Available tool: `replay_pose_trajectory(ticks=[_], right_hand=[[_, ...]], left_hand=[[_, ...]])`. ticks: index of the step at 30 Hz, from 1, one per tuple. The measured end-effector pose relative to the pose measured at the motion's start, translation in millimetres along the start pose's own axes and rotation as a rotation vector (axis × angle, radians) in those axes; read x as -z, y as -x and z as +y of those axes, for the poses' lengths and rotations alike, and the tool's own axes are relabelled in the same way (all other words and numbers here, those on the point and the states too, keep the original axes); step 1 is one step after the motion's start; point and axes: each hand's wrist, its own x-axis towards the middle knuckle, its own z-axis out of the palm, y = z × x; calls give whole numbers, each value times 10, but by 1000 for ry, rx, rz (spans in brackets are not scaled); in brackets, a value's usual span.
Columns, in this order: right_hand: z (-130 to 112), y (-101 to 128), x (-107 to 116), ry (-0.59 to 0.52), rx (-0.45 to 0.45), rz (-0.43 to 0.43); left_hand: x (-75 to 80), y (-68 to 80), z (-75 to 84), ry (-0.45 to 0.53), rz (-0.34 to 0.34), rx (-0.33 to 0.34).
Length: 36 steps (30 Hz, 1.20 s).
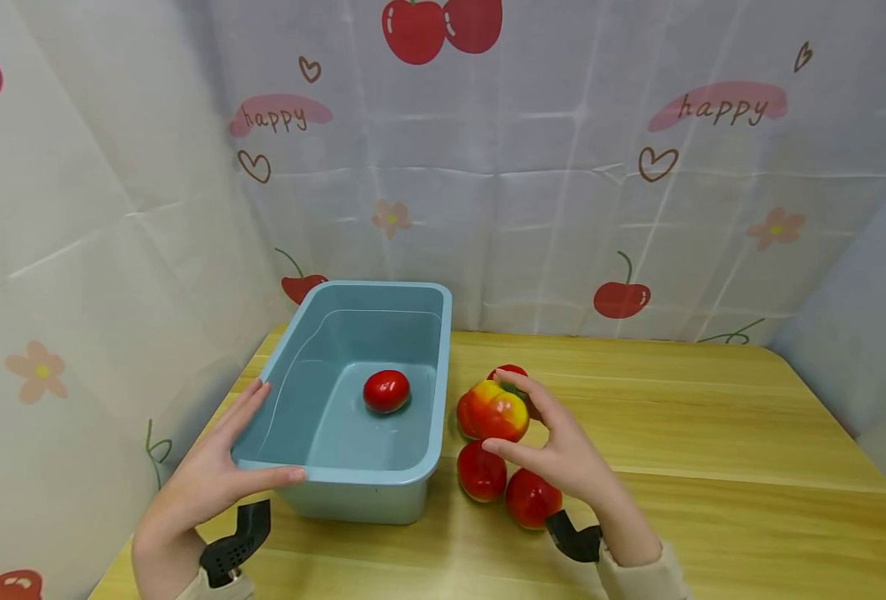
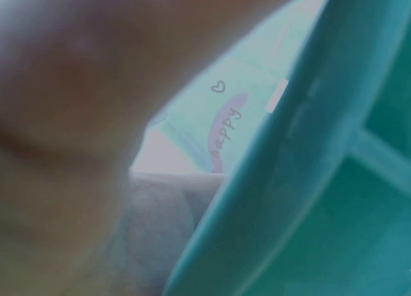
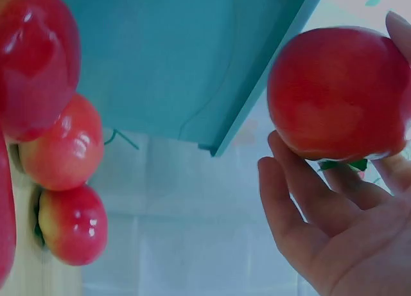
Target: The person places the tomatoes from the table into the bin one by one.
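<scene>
Right hand (image 1: 563, 454) fingers curled, pinching the red-yellow fruit (image 1: 492, 412); left hand (image 1: 213, 475) fingers spread, steadying the blue tub (image 1: 427, 454) rim.

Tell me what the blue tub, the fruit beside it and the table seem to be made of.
Blue tub: looks like molded plastic, with smooth walls, a rolled rim and a soft sheen. Fruit in the right hand: probably plastic or foam imitation, since the red-and-yellow skin is very even and glossy, with sharp highlights. Table: pale wood or a wood-look laminate, with straight grain lines and a matte surface.
</scene>
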Motion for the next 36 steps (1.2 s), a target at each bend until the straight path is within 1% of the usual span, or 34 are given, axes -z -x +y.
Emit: replay_pose_trajectory(ticks=[8, 19, 32, 36], right_hand=[[-89, 23, -88, -55, 33, 20], [-210, 72, -245, -133, 132, 24], [-250, 89, -472, -159, 271, 17], [-236, 92, -547, -134, 313, 23]], left_hand=[[1, 2, -1, -5, 1, -1], [2, 3, 7, -6, 4, -10], [1, -1, 5, -15, 5, -9], [4, 2, 3, -23, 6, -11]])
